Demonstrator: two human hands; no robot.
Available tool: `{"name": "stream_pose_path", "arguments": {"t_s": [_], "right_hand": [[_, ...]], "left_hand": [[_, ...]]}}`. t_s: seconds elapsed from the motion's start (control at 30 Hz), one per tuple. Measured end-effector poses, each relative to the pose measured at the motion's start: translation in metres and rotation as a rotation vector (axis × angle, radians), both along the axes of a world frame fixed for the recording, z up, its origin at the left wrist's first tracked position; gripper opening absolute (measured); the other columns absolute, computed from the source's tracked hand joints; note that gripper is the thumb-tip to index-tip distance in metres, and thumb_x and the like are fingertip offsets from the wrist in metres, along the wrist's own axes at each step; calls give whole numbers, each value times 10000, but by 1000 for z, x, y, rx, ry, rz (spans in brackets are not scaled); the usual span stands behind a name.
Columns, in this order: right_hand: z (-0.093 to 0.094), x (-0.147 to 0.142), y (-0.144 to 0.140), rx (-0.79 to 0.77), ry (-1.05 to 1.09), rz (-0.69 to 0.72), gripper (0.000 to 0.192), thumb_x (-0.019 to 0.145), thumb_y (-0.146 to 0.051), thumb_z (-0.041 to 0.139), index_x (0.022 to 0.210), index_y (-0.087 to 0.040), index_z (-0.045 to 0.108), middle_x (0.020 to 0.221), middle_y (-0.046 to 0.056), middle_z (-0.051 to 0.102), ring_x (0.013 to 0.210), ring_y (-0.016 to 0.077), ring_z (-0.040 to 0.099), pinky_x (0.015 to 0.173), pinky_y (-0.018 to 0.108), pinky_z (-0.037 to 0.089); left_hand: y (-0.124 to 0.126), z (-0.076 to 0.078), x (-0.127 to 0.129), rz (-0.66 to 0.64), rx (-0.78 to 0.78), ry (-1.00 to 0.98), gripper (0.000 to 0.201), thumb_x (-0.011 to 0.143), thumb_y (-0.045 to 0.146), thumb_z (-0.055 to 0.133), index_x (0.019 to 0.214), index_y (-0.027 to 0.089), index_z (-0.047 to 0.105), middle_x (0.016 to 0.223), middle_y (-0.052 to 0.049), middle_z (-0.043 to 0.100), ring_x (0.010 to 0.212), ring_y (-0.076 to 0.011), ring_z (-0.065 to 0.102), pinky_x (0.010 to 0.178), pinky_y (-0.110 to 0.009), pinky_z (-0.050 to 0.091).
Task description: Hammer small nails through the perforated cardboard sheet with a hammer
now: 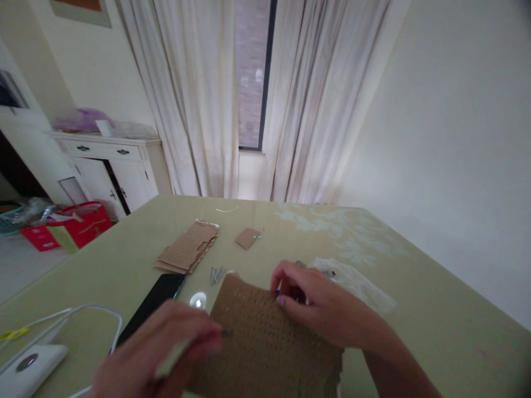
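Pale curtains [199, 99] and a white cabinet [112, 160] stand behind the olive worktop [435, 309], where the near edge of a brown perforated cardboard sheet [265, 342] is cut off by the frame and the blurred left hand [161, 354] pinches a thin dark pin-like thing [227, 333] too small to name. The right hand [315, 304] is curled with its fingertips pressed on the sheet's far edge, hiding something blue [277, 291] beneath. Beyond lie loose nails [216, 273], a dark phone [153, 304], a stack of cardboard pieces [188, 249], a small cardboard scrap [248, 238], a clear plastic bag [357, 284] and a white charger with cable [29, 365].
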State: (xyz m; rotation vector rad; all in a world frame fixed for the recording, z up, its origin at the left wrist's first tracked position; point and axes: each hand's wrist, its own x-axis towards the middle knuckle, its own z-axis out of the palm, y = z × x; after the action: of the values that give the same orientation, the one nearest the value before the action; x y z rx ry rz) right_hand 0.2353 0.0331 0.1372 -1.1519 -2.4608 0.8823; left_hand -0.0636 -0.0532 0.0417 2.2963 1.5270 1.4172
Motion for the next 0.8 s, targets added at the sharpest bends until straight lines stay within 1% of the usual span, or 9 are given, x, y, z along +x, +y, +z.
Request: {"name": "stream_pose_path", "arguments": {"t_s": [0.07,0.1,0.2,0.27,0.33,0.5,0.63,0.7,0.8], "right_hand": [[-2,16,4,-10,87,-87,134,1020,-211,570,1139,-244,625,848,-33,642,801,176,584,739,298,405],[-6,24,5,-24,126,-121,126,1037,-226,553,1145,-246,614,854,-31,643,804,178,583,740,303,410],[-29,43,2,-112,196,-205,127,1042,-309,575,1148,-245,606,809,-35,579,771,188,548,714,309,413],[-50,52,-6,-145,243,-293,207,1049,-403,588,1180,-244,605,829,-21,576,778,201,553,716,321,418],[-71,57,-18,-203,332,-382,309,1023,-503,627,1202,-253,602,849,-10,591,790,215,576,715,328,425],[-115,55,-55,-323,639,-566,484,933,-639,752,1224,-275,625,850,-1,643,796,230,632,733,333,470],[-139,41,-76,-378,933,-660,632,835,-672,852,1269,-253,663,817,16,683,788,242,671,737,354,517],[-144,33,-81,-376,1028,-713,637,825,-643,880,1277,-241,678,820,28,706,789,242,682,736,357,531],[-147,20,-84,-359,1109,-757,591,828,-594,907,1250,-242,692,799,21,715,747,212,670,688,315,515]], "left_hand": [[36,3,-16,170,-321,-110,346,1030,520,583,1010,261,811,900,-31,845,817,-251,789,688,-329,621],[57,3,-22,174,-508,-83,404,1025,547,549,967,234,797,898,-41,843,840,-257,790,712,-331,611],[112,-10,-33,149,-669,-16,357,992,417,595,752,199,745,700,-30,779,675,-238,748,627,-323,560],[137,-24,-35,167,-740,44,399,972,359,685,608,197,661,577,1,691,594,-207,696,630,-323,539],[152,-37,-35,190,-785,95,397,995,366,738,653,184,650,613,32,672,622,-173,683,694,-325,562],[167,-54,-36,234,-815,144,338,1028,396,721,776,179,660,687,43,670,677,-167,682,776,-351,574],[167,-50,-34,273,-736,82,222,926,394,672,833,193,674,652,-16,681,716,-274,712,770,-398,536],[154,-45,-26,251,-671,29,299,913,467,600,925,185,698,763,-80,741,806,-322,731,800,-417,533],[114,-40,-3,112,-607,-63,531,985,645,448,1043,201,734,891,-85,779,829,-282,726,791,-369,556]]}}
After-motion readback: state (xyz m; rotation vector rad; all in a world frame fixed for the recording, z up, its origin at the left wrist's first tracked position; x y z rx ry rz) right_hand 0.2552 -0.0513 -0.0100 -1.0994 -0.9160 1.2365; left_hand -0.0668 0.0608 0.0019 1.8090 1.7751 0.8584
